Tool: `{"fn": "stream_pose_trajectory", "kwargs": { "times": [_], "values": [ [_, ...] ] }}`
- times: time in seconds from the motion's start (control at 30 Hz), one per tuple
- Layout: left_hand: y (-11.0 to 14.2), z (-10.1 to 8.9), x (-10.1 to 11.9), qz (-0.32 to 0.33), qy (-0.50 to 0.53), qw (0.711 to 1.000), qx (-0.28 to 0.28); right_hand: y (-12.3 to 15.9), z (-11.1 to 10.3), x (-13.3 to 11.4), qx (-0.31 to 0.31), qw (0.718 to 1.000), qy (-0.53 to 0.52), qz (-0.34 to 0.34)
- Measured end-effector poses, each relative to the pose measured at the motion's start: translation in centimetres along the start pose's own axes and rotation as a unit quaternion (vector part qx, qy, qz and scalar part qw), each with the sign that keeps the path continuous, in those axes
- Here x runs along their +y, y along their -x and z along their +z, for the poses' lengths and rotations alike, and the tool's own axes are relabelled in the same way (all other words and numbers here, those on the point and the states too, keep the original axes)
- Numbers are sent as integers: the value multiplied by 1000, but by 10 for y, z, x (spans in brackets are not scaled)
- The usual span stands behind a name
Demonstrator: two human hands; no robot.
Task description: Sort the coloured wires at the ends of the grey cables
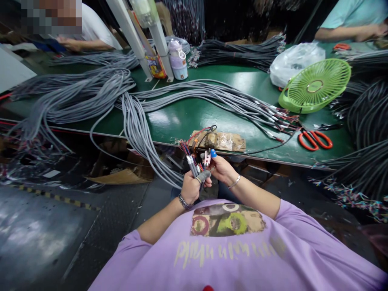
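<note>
My left hand point(191, 186) is closed round the ends of a few grey cables point(191, 163), whose stripped coloured wires point(183, 146) fan out above the fist. A grey cot covers one of its fingers. My right hand point(222, 169), with a blue cot on one fingertip, pinches a small pinkish clip-like tool point(207, 158) at the cable ends. Both hands are held together below the green table's point(194, 115) front edge. The cables trail left from my fist up to a grey bundle point(138, 129) draped over the edge.
Red-handled scissors point(315, 139) lie at the right. A green fan point(317, 85) and a plastic bag point(295, 60) sit behind them. A taped block point(224, 141) rests near the edge. Grey and black cable bundles cover the table. A bottle point(178, 60) stands by a post. Other people work opposite.
</note>
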State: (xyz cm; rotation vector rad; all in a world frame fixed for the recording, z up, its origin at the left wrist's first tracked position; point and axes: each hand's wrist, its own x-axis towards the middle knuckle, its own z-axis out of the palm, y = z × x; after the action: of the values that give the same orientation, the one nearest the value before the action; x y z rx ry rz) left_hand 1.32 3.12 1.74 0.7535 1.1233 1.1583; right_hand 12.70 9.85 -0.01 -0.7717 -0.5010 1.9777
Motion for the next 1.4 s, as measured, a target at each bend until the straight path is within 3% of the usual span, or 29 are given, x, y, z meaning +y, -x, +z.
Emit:
{"fn": "stream_pose_trajectory", "kwargs": {
  "times": [0.13,0.37,0.67,1.03,1.17,1.33,1.4],
  "values": [
    [0,0,-1,-1,-3,1000,-2,3,0,1,-4,1000,6,4],
    [9,-5,2,9,-20,1000,-11,26,-10,-8,-76,989,86,90],
    [14,-14,-4,5,-72,996,-47,44,-2,-12,-84,965,245,33],
    [16,-15,-5,21,-71,997,-6,46,-4,1,-6,969,246,-33],
    [18,-12,1,31,-44,999,10,46,-9,1,-5,975,220,-40],
    [17,-5,10,37,-11,999,8,33,-17,-9,14,994,97,43],
    [14,-2,11,39,1,999,5,25,-16,-15,-5,993,81,88]
  ]
}}
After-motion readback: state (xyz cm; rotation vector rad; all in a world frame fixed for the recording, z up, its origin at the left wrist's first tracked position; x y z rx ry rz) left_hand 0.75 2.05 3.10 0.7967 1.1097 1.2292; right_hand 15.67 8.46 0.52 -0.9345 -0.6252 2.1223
